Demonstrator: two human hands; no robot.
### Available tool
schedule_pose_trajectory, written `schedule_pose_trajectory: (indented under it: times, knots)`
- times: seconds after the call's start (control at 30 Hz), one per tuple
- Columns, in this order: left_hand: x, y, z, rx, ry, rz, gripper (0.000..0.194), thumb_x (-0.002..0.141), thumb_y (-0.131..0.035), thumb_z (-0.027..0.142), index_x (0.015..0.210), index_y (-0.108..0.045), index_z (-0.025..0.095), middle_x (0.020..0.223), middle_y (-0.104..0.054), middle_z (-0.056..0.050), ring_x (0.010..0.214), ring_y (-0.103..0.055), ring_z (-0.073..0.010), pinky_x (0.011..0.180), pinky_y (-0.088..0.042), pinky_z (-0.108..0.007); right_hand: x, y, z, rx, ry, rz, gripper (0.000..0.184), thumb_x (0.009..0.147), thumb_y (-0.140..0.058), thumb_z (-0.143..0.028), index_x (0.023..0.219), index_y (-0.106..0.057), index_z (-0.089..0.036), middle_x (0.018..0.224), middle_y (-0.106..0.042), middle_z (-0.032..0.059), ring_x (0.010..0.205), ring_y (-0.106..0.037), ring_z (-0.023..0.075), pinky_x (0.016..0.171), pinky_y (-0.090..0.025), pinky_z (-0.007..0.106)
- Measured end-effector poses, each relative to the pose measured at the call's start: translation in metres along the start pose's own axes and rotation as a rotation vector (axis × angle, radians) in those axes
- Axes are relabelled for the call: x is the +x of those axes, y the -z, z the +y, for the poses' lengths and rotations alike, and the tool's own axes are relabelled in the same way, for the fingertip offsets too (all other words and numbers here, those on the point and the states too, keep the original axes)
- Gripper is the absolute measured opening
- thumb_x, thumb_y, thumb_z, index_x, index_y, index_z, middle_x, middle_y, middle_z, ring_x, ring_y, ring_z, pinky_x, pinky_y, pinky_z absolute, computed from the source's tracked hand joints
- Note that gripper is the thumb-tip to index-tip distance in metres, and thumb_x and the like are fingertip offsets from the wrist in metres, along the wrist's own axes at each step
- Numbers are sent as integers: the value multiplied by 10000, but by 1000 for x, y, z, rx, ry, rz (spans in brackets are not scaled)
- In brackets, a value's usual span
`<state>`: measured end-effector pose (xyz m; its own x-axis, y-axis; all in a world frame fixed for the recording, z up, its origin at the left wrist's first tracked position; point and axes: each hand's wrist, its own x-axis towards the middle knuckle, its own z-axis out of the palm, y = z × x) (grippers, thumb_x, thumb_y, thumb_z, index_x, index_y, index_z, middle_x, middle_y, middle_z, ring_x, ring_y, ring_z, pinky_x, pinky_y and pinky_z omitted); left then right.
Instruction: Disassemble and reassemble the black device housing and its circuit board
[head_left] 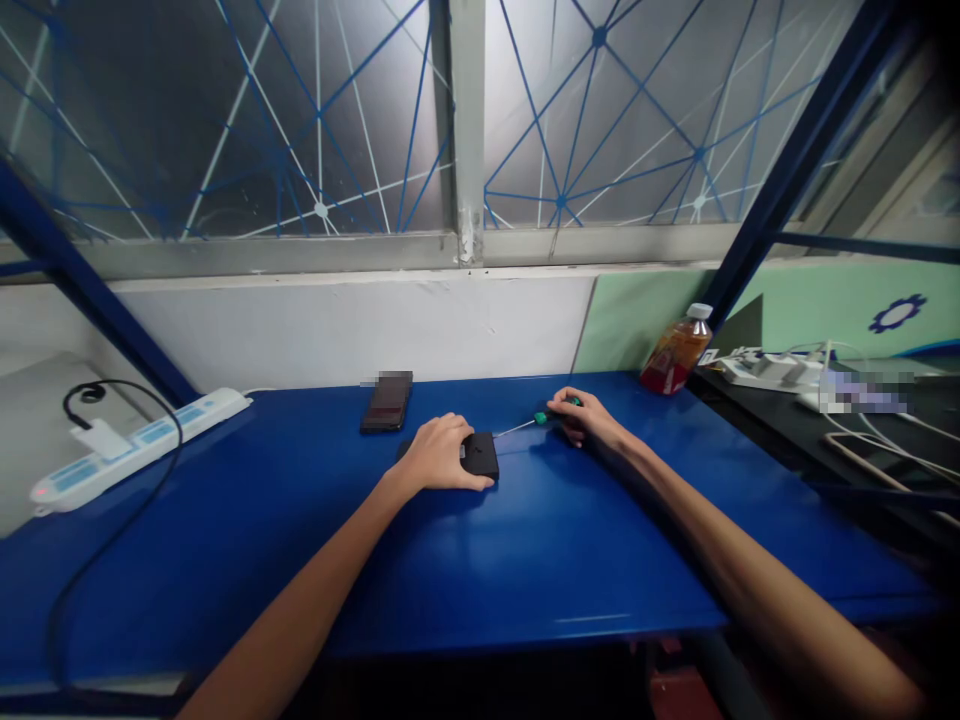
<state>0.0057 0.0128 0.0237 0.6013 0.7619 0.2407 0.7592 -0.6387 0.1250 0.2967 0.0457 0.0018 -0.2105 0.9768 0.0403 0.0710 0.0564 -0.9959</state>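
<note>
On the blue table a flat black box-shaped device (481,458) lies under my left hand (441,453), whose fingers and thumb grip it from its far and near sides. Part of the device is hidden by that hand. My right hand (581,415) is closed round the green-and-black handle of a screwdriver (517,428). The thin metal shaft points left, and its tip is at the right end of the device; whether it touches cannot be made out. A dark smartphone (388,403) lies just beyond my left hand.
A white power strip (142,450) with a plugged-in adapter and black cable (180,440) lies at the left. A bottle of reddish drink (677,350) stands at the back right. Beyond it, white cables and another power strip (776,372) cover a black surface. Blue frame posts flank the table.
</note>
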Motion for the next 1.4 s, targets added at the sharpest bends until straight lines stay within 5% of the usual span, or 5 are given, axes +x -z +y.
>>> schedule_pose_trajectory:
  times: [0.27, 0.53, 0.87, 1.1, 1.4]
  knots:
    - [-1, 1, -1, -23, -18, -1, 608, 614, -675, 699, 921, -656, 174, 959, -653, -93, 892, -595, -273, 770, -475, -355, 0, 13, -2, -185, 0, -72, 390, 743, -718, -514, 791, -517, -184, 488, -551, -35, 371, -446, 92, 367, -312, 208]
    - [-1, 7, 2, -38, -16, -41, 625, 630, -656, 703, 938, -652, 159, 982, -648, -105, 901, -602, -281, 754, -479, -360, 2, 9, -7, -366, -25, -49, 467, 787, -596, -630, 709, -539, -173, 412, -398, -80, 351, -344, 66, 363, -251, 202]
    - [-2, 1, -1, -43, -6, -24, 622, 623, -658, 718, 920, -660, 172, 970, -648, -105, 883, -602, -279, 757, -473, -362, 2, 14, -11, -329, -59, -130, 466, 685, -730, -574, 811, -497, -191, 481, -564, -38, 376, -495, 116, 371, -342, 214]
    - [-2, 10, 0, -78, 9, -68, 655, 613, -668, 730, 960, -656, 175, 995, -647, -97, 908, -610, -281, 751, -466, -337, -2, 4, -14, -545, 40, -92, 517, 803, -558, -649, 662, -579, -152, 520, -514, -30, 437, -424, 76, 422, -323, 205]
    - [-2, 12, -2, -155, 1, -138, 781, 584, -688, 752, 1125, -625, 193, 1156, -630, -103, 1019, -601, -305, 835, -465, -362, -7, 15, -17, -406, -50, -181, 464, 678, -730, -581, 798, -509, -191, 518, -531, -52, 375, -465, 103, 355, -328, 212]
